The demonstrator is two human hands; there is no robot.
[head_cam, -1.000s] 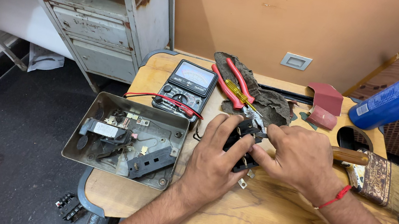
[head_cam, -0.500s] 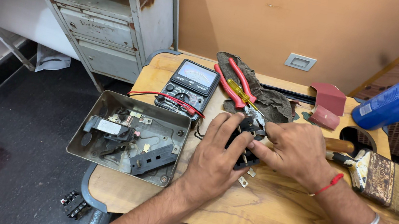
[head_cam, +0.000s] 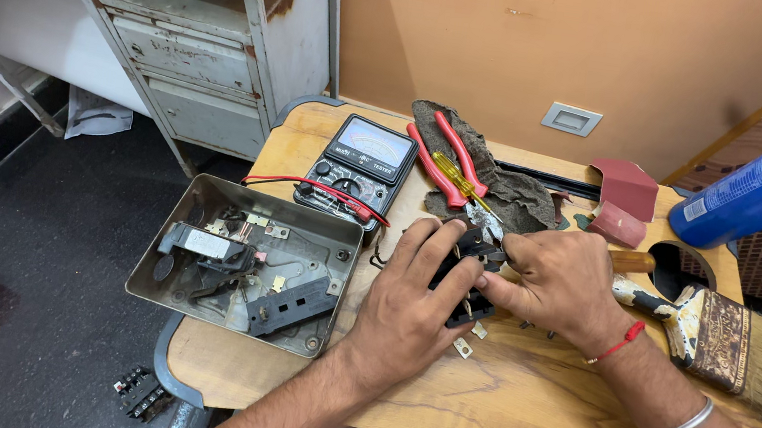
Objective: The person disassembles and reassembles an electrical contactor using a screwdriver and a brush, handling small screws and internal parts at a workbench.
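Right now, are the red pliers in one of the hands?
No, the red pliers lie on the dark cloth behind the hands, while the left hand and right hand both hold a small black part.

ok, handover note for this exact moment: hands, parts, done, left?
Left hand: pressing down on the black electrical part on the wooden table.
Right hand: fingertips working at the same part.
Metal box sits open left of the hands, more components inside; multimeter behind it; red pliers on the cloth.
Done: box open, part out on the table.
Left: part in hand, loose metal tabs beside it.
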